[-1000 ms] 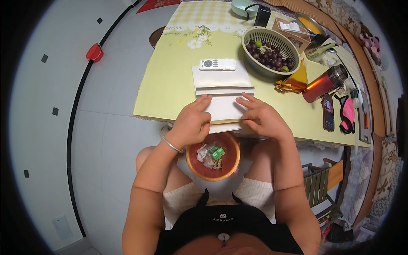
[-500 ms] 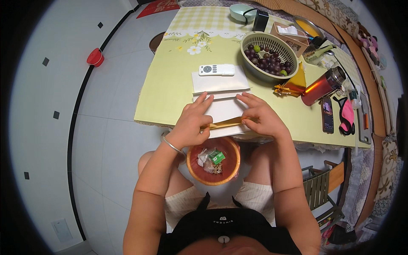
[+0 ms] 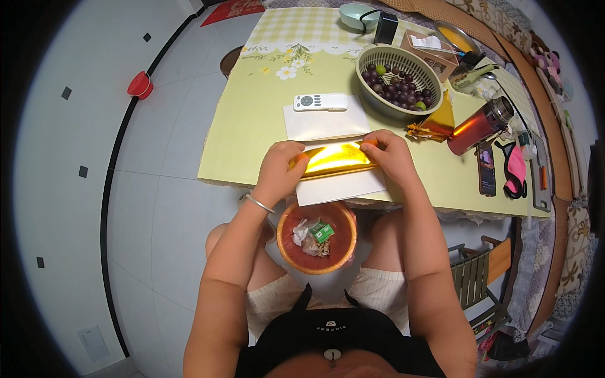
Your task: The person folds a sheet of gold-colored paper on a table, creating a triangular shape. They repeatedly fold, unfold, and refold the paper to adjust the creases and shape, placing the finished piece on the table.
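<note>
A strip of shiny gold foil paper lies level between my hands, its long side running left to right. My left hand pinches its left end, and my right hand pinches its right end. Beneath the foil are white paper sheets, whose near edge reaches the table's front edge. Farther back, a white remote control rests on another white sheet.
Behind my right hand stand a colander of grapes, folded gold paper and a red thermos. A phone and pink-black mask lie at right. A reddish bin holding rubbish sits between my knees, below the table edge.
The gold foil, earlier a narrow folded edge near my fingers, now shows a broad shiny face. Both hands have closed on its ends, where fingers were spread on the white sheets before.
</note>
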The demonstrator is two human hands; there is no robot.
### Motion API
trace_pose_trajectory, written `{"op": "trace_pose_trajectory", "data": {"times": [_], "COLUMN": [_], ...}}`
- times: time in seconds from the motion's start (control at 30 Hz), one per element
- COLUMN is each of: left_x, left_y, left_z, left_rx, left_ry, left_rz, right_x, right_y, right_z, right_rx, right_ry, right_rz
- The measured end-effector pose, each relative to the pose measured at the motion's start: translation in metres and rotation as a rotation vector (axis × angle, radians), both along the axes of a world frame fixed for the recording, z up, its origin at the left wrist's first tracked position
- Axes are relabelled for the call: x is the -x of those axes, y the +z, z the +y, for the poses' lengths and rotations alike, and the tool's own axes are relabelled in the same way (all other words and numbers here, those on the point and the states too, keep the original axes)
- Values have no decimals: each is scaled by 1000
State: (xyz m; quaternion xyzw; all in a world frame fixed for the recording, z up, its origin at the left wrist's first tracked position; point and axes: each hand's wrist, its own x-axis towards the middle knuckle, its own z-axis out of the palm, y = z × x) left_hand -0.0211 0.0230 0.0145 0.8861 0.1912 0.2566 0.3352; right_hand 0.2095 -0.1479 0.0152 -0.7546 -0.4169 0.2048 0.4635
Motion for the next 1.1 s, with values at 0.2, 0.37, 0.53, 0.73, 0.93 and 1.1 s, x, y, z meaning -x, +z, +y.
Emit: {"op": "trace_pose_trajectory", "data": {"times": [0.2,0.37,0.53,0.73,0.93,1.1], "left_x": [-13,-18,-22,-24,-26,-26], "left_y": [8,6,1,-5,-7,-6], "left_z": [-7,-24,-55,-54,-53,-53], "left_rx": [-282,-559,-502,-507,-509,-510], "left_ry": [231,-110,-172,-155,-160,-159], "left_rz": [202,-180,159,278,291,306], "right_x": [3,13,12,12,14,15], "right_y": [-13,-5,-11,-13,-11,-10], "right_z": [19,25,27,29,29,29], "right_rx": [75,139,120,102,97,98], "right_ry": [-151,-211,-244,-258,-265,-270], "right_rz": [-313,-340,-363,-368,-357,-378]}}
